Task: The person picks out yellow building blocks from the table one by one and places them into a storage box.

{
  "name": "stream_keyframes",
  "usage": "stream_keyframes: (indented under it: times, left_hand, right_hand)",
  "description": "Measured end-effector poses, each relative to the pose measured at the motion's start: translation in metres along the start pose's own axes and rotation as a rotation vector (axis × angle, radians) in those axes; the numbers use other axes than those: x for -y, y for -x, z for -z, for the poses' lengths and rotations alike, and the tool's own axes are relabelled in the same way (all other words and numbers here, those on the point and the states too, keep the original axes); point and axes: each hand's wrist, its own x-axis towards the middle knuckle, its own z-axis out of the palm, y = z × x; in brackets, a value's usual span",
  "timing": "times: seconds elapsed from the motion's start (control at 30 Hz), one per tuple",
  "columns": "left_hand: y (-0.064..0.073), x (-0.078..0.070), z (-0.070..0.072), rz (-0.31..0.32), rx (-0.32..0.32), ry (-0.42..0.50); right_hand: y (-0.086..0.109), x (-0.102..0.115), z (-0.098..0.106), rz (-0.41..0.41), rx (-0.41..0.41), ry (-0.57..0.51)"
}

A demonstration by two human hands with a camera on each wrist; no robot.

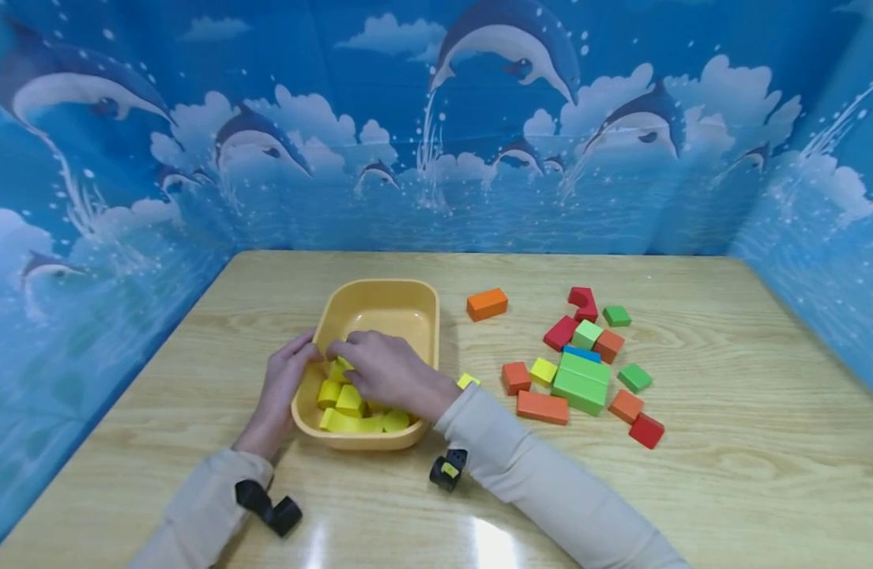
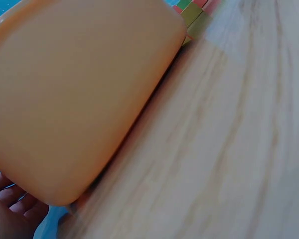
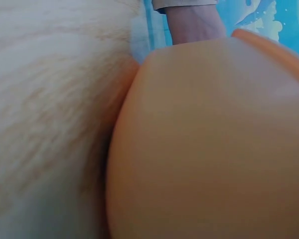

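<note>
A yellow-orange plastic bin (image 1: 386, 296) stands on the table, with several yellow blocks (image 1: 351, 401) gathered in its near half. My left hand (image 1: 283, 387) grips the bin's left side, thumb by the rim; its curled fingers (image 2: 20, 206) show at the bin's corner in the left wrist view. Reaching in over the near right side, my right hand (image 1: 389, 370) pinches a yellow block (image 1: 340, 369) between thumb and fingers, near the left wall. Part of that block is hidden by the hand. The bin's outer wall (image 3: 204, 139) fills much of the right wrist view.
To the right lie several green, red, orange and yellow blocks, among them a large green block (image 1: 581, 385) and a red arch (image 1: 583, 303). An orange block (image 1: 487, 304) lies apart. One yellow block (image 1: 468, 380) is near the right wrist. A dolphin-print curtain (image 1: 479, 197) surrounds the table.
</note>
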Motion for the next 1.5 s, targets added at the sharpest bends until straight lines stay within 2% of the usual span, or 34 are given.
stream_keyframes:
  times: [0.23, 0.63, 0.8, 0.9, 1.03, 1.1, 1.3, 1.5]
  left_hand:
    - [0.0006, 0.001, -0.0007, -0.008, 0.001, 0.012]
    - [-0.0016, -0.0011, -0.0006, 0.002, -0.003, -0.003]
    - [-0.0012, 0.0004, -0.0005, -0.016, -0.012, 0.0]
    - [-0.0009, 0.001, -0.0012, -0.036, -0.016, -0.001]
    - [-0.0009, 0.0012, -0.002, -0.039, -0.02, -0.002]
    - [-0.001, 0.0011, -0.0023, -0.039, -0.022, 0.0]
    - [-0.0017, 0.0011, -0.0014, -0.033, -0.001, -0.002]
    - [-0.0009, 0.0011, -0.0012, -0.028, 0.002, -0.014]
  right_hand:
    - [-0.0006, 0.0019, -0.0044, -0.008, -0.016, 0.075]
    - [-0.0013, 0.0006, -0.0054, 0.004, 0.008, 0.116]
    - [-0.0017, -0.0026, -0.0061, -0.059, -0.011, 0.103]
    - [-0.003, -0.0044, -0.0079, -0.125, 0.035, 0.085]
    - [-0.0043, -0.0063, -0.0108, -0.166, 0.133, 0.061]
    - [-0.0045, -0.0066, -0.0108, -0.159, 0.144, 0.042]
    - [-0.0029, -0.0073, -0.0083, -0.106, 0.108, -0.05]
    - [-0.0011, -0.0072, -0.008, -0.082, 0.091, -0.046]
